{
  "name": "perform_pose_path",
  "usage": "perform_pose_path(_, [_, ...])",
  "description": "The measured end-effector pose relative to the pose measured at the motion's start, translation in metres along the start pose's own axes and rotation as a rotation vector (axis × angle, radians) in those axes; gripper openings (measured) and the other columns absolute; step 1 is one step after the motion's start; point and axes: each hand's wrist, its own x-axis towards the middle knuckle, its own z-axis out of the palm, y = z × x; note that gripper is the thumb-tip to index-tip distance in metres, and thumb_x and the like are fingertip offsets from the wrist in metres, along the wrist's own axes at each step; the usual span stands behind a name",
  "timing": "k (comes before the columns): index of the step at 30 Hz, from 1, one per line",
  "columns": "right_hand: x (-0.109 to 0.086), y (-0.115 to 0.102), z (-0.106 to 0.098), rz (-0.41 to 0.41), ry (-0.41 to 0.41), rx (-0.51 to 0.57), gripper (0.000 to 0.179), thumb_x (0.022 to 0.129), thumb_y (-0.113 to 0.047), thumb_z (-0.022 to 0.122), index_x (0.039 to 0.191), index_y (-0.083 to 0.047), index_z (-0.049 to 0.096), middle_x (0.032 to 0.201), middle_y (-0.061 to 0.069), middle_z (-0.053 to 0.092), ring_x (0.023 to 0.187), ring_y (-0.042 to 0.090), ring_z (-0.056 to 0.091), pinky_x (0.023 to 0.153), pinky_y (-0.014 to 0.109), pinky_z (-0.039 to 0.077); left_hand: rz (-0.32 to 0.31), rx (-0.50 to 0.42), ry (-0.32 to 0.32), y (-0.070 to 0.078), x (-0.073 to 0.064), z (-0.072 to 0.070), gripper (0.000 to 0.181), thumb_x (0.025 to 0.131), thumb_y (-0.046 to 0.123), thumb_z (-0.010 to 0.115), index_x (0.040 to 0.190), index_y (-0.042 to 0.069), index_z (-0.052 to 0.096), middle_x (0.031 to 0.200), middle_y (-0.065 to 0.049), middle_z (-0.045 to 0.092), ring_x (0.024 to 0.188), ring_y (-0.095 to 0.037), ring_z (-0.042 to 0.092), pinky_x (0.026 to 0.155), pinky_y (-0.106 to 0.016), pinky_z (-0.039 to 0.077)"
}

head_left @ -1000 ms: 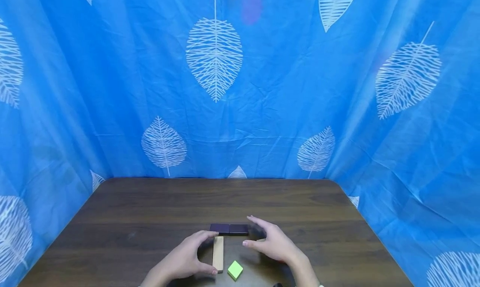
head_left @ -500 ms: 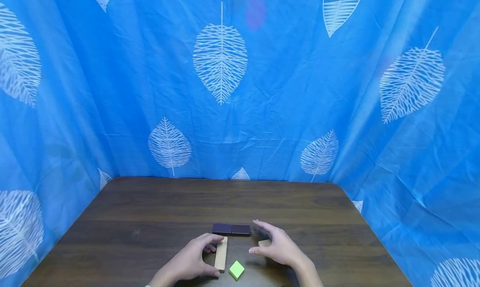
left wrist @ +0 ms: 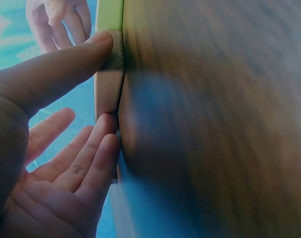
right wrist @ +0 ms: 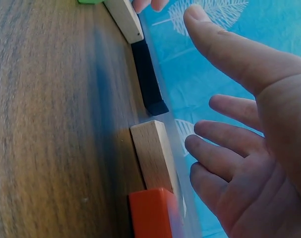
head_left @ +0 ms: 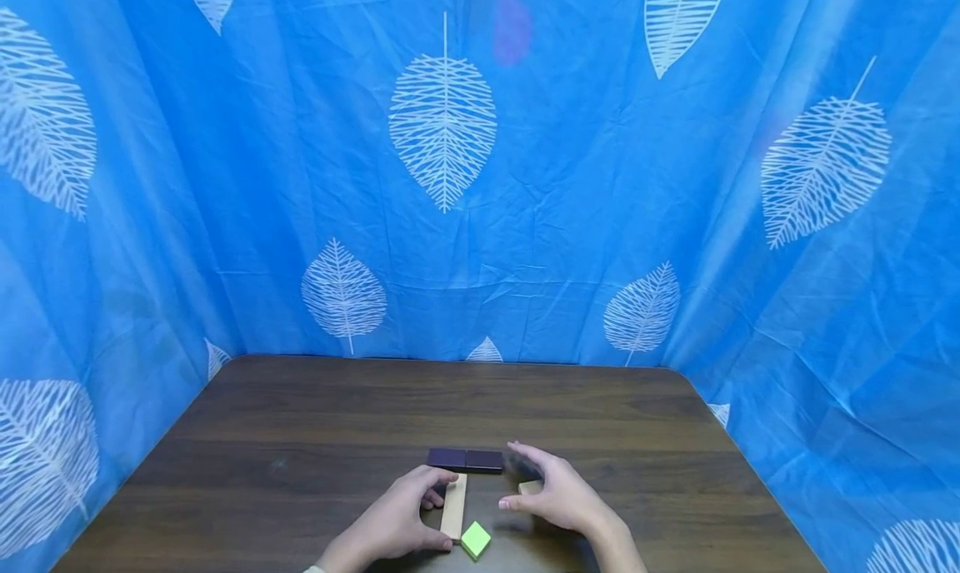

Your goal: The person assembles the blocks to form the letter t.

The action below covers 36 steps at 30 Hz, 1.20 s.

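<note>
In the head view my left hand (head_left: 401,515) grips a long pale wooden block (head_left: 454,509) by its ends. In the left wrist view the thumb presses one end of this wooden block (left wrist: 108,89) and two fingertips touch the other. A light green block (head_left: 476,540) lies near its near end. My right hand (head_left: 558,494) hovers with spread fingers, holding nothing. Partly hidden behind it is a second wooden block (head_left: 530,487). In the right wrist view that wooden block (right wrist: 155,153) stands beside a red block (right wrist: 152,210), apart from the palm.
Two dark blocks, a left one (head_left: 446,459) and a right one (head_left: 484,461), lie end to end just beyond the hands on the brown wooden table (head_left: 315,415). A blue curtain (head_left: 555,181) with white leaf prints hangs behind the table and along its sides.
My left hand has slid the wooden block rightward, closer to the green block, and the block has tilted slightly. The right hand has shifted a little, uncovering part of the second wooden block.
</note>
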Motion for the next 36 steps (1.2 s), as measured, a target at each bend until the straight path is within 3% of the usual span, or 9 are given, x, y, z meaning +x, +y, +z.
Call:
perform_pose_path(7, [0.0, -0.003, 0.0, 0.052, 0.004, -0.01, 0.084, 0.079, -0.042, 0.086, 0.147, -0.008, 0.051, 0.15, 0.022, 0.046, 0.135, 0.046, 0.043, 0.103, 0.065, 0.035, -0.014, 0.013, 0.013, 0.002, 0.003, 0.005, 0.075, 0.066, 0.016, 0.095, 0.13, 0.002, 0.059, 0.118, -0.005, 0.059, 0.091, -0.009, 0.062, 0.079, -0.028, 0.053])
perform_pose_path(16, [0.002, -0.003, 0.002, 0.05, 0.009, -0.022, 0.084, 0.078, -0.042, 0.087, 0.147, -0.009, 0.051, 0.15, 0.021, 0.046, 0.135, 0.046, 0.043, 0.104, 0.065, 0.035, 0.021, 0.024, 0.063, 0.001, 0.007, 0.012, 0.073, 0.065, 0.016, 0.096, 0.127, 0.002, 0.06, 0.116, -0.005, 0.058, 0.089, -0.01, 0.062, 0.078, -0.027, 0.053])
perform_pose_path(28, [0.0, 0.001, 0.0, 0.079, -0.008, 0.001, 0.082, 0.079, -0.042, 0.086, 0.146, -0.01, 0.051, 0.149, 0.021, 0.047, 0.135, 0.046, 0.043, 0.103, 0.065, 0.035, -0.006, 0.033, 0.054, 0.002, 0.011, 0.013, 0.072, 0.067, 0.018, 0.095, 0.128, 0.004, 0.06, 0.119, -0.006, 0.059, 0.09, -0.008, 0.061, 0.079, -0.027, 0.053])
perform_pose_path(36, [-0.003, 0.007, -0.007, 0.051, -0.004, 0.007, 0.082, 0.08, -0.039, 0.086, 0.146, -0.006, 0.051, 0.15, 0.022, 0.045, 0.136, 0.046, 0.04, 0.105, 0.065, 0.033, -0.019, 0.031, 0.051, 0.005, 0.01, 0.013, 0.073, 0.068, 0.019, 0.095, 0.131, 0.004, 0.059, 0.123, -0.006, 0.058, 0.092, -0.011, 0.062, 0.079, -0.028, 0.053])
